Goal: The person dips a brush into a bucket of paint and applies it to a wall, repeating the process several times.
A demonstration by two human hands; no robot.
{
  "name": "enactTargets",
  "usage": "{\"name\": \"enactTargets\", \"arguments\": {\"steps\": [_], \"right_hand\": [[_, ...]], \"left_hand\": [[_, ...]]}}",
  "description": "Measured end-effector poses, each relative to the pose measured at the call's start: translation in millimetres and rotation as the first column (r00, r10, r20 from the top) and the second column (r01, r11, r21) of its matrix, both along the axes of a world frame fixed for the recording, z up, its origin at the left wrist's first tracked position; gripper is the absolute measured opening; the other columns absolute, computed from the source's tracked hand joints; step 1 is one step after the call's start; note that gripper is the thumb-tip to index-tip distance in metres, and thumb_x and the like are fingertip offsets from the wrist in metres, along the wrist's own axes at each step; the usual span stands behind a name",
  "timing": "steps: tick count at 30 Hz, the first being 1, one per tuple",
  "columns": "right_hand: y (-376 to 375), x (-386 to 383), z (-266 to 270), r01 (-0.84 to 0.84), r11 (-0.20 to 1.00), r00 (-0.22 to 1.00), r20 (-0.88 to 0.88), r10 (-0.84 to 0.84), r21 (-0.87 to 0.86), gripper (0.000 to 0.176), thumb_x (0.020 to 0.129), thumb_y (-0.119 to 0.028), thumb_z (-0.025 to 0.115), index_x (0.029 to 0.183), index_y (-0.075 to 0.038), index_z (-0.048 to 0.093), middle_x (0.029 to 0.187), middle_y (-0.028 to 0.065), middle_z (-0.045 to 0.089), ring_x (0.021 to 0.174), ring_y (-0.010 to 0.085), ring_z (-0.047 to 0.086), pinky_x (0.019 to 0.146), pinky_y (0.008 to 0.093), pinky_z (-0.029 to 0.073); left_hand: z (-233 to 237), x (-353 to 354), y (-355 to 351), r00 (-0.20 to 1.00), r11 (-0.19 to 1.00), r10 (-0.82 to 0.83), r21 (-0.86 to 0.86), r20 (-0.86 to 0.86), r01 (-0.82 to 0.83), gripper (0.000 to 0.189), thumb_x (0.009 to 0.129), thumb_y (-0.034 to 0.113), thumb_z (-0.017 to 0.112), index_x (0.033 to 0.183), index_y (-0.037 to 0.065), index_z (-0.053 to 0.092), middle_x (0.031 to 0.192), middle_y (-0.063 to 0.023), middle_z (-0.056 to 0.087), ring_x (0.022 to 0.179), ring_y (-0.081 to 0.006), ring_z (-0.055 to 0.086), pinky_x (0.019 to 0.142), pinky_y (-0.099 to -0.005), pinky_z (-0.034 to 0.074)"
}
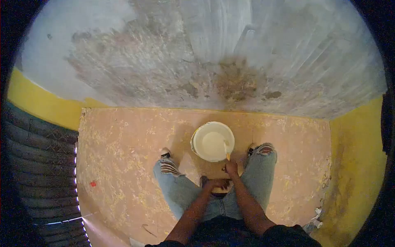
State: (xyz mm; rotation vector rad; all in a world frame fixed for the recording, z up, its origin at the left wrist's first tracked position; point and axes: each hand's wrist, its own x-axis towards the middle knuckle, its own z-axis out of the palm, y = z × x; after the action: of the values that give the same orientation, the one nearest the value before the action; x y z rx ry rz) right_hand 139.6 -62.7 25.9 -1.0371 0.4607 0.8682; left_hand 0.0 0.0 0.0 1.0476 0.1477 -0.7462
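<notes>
My right hand (231,168) is closed around the yellowish handle of a paintbrush (228,156). Its pale end reaches over the near right rim into a white bucket (197,153), which holds cream-coloured paint (213,143). The bucket stands on the floor between my feet. Over my lap is my left hand (217,184), fingers curled by a small tan and dark thing (219,190) that I cannot make out. The two hands are close together but apart.
A grey, patchy, stained wall (164,61) rises just beyond the bucket. Yellow wall (354,164) stands on the right, a dark slatted shutter (39,173) on the left. The tan floor (123,152) is spotted with yellow; a red scrap (93,184) lies left, crumpled debris (314,222) right.
</notes>
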Motion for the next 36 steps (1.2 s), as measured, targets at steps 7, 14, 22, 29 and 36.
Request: {"name": "enactTargets", "arguments": {"steps": [7,14,22,29,36], "right_hand": [[53,23,122,-0.302,0.808,0.916,0.08,0.393,-0.506,0.027,0.09,-0.023,0.058,0.073,-0.002,0.057,0.056,0.0057,0.053,0.044,0.0147,0.051,0.04,0.0321,0.043],[64,-61,-137,-0.138,0.655,0.647,0.433,0.627,-0.743,0.029,0.086,-0.033,0.058,0.078,-0.006,0.064,0.06,0.0065,0.055,0.048,0.0207,0.053,0.048,0.0376,0.045],[202,-70,88,-0.284,0.684,0.863,0.133,0.488,-0.672,0.033,0.087,-0.03,0.056,0.074,0.0,0.056,0.062,0.007,0.056,0.053,0.0168,0.056,0.05,0.0327,0.044],[206,-92,0,0.001,0.513,0.677,0.378,0.631,-0.858,0.031,0.084,-0.026,0.059,0.074,0.002,0.056,0.067,0.016,0.058,0.063,0.0253,0.06,0.059,0.0409,0.046],[147,-12,59,0.115,0.452,0.447,0.453,0.772,-0.885,0.035,0.079,-0.034,0.062,0.081,0.001,0.062,0.079,0.0217,0.062,0.077,0.0379,0.06,0.067,0.0483,0.045]], "left_hand": [[10,-23,-8,0.935,0.834,-0.343,0.489,0.091,0.258,0.05,0.085,0.038,0.058,0.129,0.015,0.051,0.111,-0.0121,0.063,0.08,-0.0201,0.062,0.076,-0.0343,0.05],[154,-5,128,0.949,0.879,-0.288,0.357,-0.129,0.316,0.051,0.083,0.036,0.061,0.13,0.018,0.05,0.103,-0.0101,0.065,0.076,-0.0179,0.061,0.072,-0.0335,0.05],[74,-19,246,0.938,0.88,-0.314,0.326,-0.143,0.345,0.05,0.083,0.033,0.061,0.129,0.016,0.051,0.101,-0.0096,0.065,0.076,-0.0186,0.061,0.071,-0.0339,0.051],[-8,-86,256,0.938,0.9,-0.337,0.262,-0.086,0.347,0.049,0.083,0.029,0.062,0.128,0.014,0.052,0.1,-0.0091,0.065,0.076,-0.0194,0.061,0.07,-0.0343,0.051],[29,-22,254,0.559,0.544,0.811,-0.128,-0.17,-0.829,0.028,0.089,0.021,0.057,0.113,0.006,0.054,0.1,-0.0128,0.063,0.087,-0.0209,0.062,0.073,-0.0335,0.052]]}}
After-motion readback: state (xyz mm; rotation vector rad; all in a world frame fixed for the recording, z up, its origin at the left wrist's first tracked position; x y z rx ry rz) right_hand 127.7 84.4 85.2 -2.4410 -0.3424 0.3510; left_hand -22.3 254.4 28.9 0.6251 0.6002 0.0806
